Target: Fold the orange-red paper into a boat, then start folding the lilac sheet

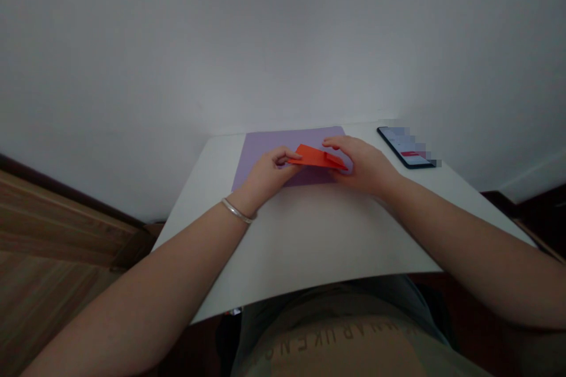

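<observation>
A folded piece of orange paper is held up over a purple sheet, tilted, with a small raised flap near its right end. My left hand pinches its left end between thumb and fingers; a silver bangle is on that wrist. Around the paper's right end curves my right hand, its fingers apart from the thumb. The upper fingertips show above the paper without closing on it. Part of the thumb side lies low by the paper's right edge, and whether it touches there I cannot tell.
The purple sheet lies on a white table that stands against a pale wall. A phone with its screen lit lies at the back right. Wooden furniture is at the left, and my lap is below the table's front edge.
</observation>
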Available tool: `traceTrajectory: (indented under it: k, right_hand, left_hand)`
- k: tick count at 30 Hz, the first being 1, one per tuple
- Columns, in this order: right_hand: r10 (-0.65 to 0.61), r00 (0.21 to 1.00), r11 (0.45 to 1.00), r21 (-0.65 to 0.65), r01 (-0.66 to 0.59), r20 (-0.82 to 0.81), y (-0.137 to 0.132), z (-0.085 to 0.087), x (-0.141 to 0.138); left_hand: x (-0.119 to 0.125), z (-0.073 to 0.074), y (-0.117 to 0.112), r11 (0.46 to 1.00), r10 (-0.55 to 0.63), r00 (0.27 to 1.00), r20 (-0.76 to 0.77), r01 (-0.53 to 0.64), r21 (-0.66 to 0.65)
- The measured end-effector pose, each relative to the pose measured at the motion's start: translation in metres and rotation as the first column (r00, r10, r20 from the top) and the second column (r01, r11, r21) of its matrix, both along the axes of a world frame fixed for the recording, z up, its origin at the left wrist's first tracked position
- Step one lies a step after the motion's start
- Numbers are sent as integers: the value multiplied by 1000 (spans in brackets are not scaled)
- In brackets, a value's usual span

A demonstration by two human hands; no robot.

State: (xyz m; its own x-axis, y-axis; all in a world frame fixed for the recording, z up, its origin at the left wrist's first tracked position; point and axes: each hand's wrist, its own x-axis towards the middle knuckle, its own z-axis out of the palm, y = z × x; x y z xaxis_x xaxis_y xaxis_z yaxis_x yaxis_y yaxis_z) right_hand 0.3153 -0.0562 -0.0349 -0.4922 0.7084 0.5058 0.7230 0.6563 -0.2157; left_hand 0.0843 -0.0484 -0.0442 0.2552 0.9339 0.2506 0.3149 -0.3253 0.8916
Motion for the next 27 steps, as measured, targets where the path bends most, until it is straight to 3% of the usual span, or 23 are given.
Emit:
traceTrajectory:
  k: [3,5,9,14,17,21,27]
  right_hand:
    - [-53,999,998,-37,53,5,2,-1,4]
    - [-72,996,997,-38,74,58,4,-2,6]
    - [13,986,1000,22,-17,164,5,-1,7]
    - [122,967,993,-21,-120,224,2,2,5]
    - [121,962,993,-27,-118,246,1,2,3]
    - [95,953,995,-37,-88,286,3,2,3]
    - [52,935,999,-32,-43,350,4,-1,1]
  left_hand:
    - [-4,0,1,997,-27,996,89,34,-70]
    - [-7,0,2,995,-60,996,61,65,-80]
    - [-10,0,3,998,-55,985,-161,60,26]
    - [-12,-1,3,978,-20,920,-392,100,185]
    - [-13,-2,3,939,-32,845,-535,209,275]
    - [-13,-2,2,859,64,716,-695,315,404]
    - [-12,-4,4,796,61,672,-738,413,441]
